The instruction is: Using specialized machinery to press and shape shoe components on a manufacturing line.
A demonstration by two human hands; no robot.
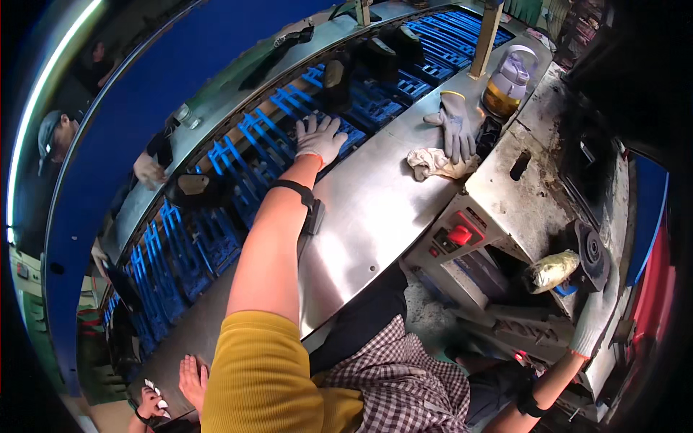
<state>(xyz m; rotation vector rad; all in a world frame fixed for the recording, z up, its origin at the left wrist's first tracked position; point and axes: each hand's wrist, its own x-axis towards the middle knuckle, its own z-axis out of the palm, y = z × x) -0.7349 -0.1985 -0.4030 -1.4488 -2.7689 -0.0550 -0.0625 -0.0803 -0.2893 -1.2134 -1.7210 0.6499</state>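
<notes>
My left hand (319, 138), in a thin pale glove, reaches forward with its fingers spread. It rests over the near edge of the blue slatted conveyor (249, 137), and I see nothing held in it. At the far right, my right hand (596, 315) wears a similar glove. It lies against a dark sole-like piece (592, 254) with a round ringed pattern and appears to grip it; its fingers are mostly hidden. Beside that piece is a yellowish wrapped-looking lump (553, 272), whose kind I cannot make out. Dark shoe-like parts (198, 185) sit along the conveyor.
A grey glove (456, 128) and crumpled cloth (432, 163) lie on the metal ledge (375, 198), near a clear jug (507, 83) of amber liquid. A stained machine (516, 191) carries a red switch (459, 234). Co-workers' hands show across the conveyor (149, 171) and at lower left (192, 382).
</notes>
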